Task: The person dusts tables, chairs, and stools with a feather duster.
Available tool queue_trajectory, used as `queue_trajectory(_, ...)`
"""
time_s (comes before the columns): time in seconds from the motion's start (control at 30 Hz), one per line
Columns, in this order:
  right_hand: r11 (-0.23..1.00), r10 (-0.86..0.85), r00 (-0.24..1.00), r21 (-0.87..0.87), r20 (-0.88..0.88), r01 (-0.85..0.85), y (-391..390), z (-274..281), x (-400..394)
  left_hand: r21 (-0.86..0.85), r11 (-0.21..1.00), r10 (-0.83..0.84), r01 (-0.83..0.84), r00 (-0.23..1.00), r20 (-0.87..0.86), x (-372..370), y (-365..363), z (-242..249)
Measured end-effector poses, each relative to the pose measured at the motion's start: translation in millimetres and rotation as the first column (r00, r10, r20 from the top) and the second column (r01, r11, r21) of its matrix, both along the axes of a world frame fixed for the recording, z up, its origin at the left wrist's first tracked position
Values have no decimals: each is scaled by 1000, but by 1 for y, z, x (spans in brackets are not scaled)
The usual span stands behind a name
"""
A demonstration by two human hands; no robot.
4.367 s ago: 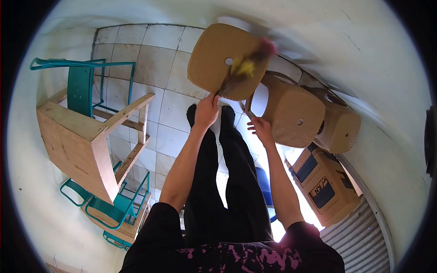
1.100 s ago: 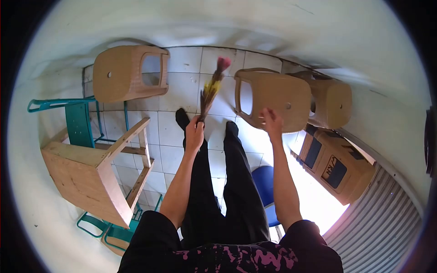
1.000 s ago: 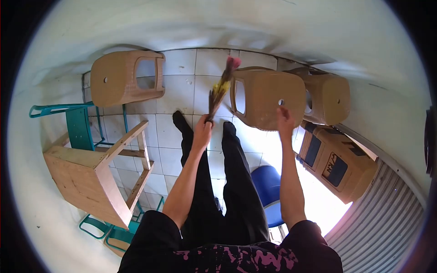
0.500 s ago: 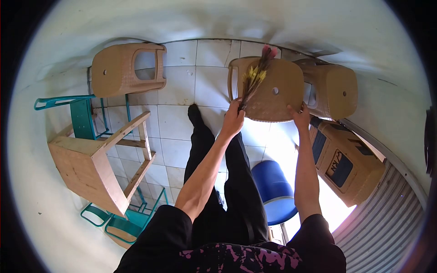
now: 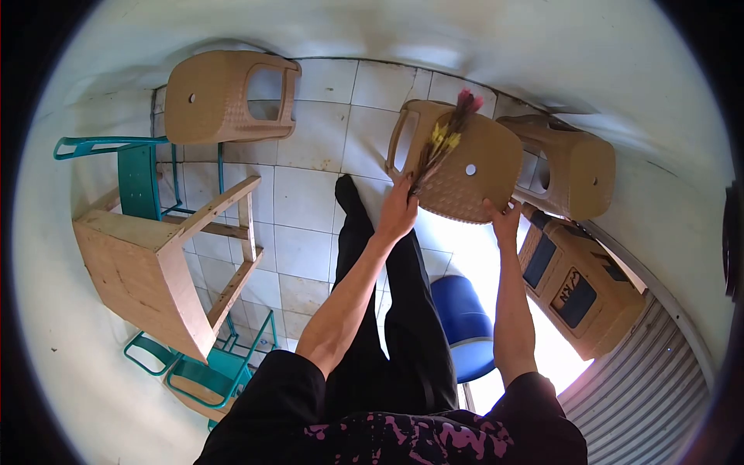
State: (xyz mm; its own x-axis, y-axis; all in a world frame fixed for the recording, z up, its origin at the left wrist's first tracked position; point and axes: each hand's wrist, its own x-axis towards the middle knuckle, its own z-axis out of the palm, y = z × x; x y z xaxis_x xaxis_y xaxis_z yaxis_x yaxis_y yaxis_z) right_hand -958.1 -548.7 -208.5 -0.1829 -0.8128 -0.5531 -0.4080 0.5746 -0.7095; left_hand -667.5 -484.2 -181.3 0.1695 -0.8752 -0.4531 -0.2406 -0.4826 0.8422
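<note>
Duster (image 5: 442,143) clamped in left hand (image 5: 397,213), bristles lying across the seat of the tan stool (image 5: 465,167) just ahead of it. Right hand (image 5: 502,225) grips the stool's near edge. Looks like mid-dusting of the seat; next sweep probably needs the stool braced.

Duster (image 5: 442,143): thin bundle of dark bristles/feathers with yellow patches mid-length and a pink-red tip. Angled up and to the right, lying across the stool's seat, base at the seat's near-left edge, tip past the far edge.

Stool (image 5: 465,167): tan plastic, woven-texture moulding, squarish seat with a small round hole in the centre, oval cut-out in its left side. Tipped, seat facing the camera. Sits just left of a matching stool (image 5: 573,167), over the tiled floor (image 5: 310,201).
</note>
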Motion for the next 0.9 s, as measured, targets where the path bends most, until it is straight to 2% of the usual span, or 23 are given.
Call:
queue_trajectory(0.03,1000,-12,1000,24,22,11,1,5,5,-112,993,28,-22,998,51,0,4,-5)
queue_trajectory(0.1,998,-21,999,53,42,19,10,1,6,-81,997,-4,10,997,80,8,7,-6)
queue_trajectory(0.17,999,-38,995,27,92,35,20,-4,9,-140,990,31,-23,998,57,17,8,-5)
queue_trajectory(0.3,1000,-3,995,0,98,3,36,-4,20,-159,987,-1,0,1000,-1,43,10,-1)
queue_trajectory(0.4,999,-46,991,-12,128,48,38,7,35,-159,983,-94,93,996,2,57,8,5)
queue_trajectory(0.53,999,-34,987,-11,154,36,35,15,65,-220,975,-23,39,997,75,81,12,6)
queue_trajectory(0.57,1000,-17,988,-6,156,18,31,14,74,-225,974,-3,12,999,36,91,8,7)
queue_trajectory(0.63,1000,-27,983,8,182,27,24,10,97,-229,973,28,-12,997,67,110,1,9)
queue_trajectory(0.7,998,55,995,-43,88,-51,20,-1,116,-229,973,42,-21,995,86,129,-4,3)
queue_trajectory(0.8,999,38,998,-40,52,-36,8,-8,153,-239,965,130,-108,989,75,156,-14,-4)
queue_trajectory(0.87,998,50,998,-51,35,-49,-1,-9,179,-199,964,153,-177,980,-131,176,-19,-9)
queue_trajectory(0.9,996,63,998,-70,14,-62,-6,-9,189,-196,964,156,-179,980,-127,185,-21,-11)
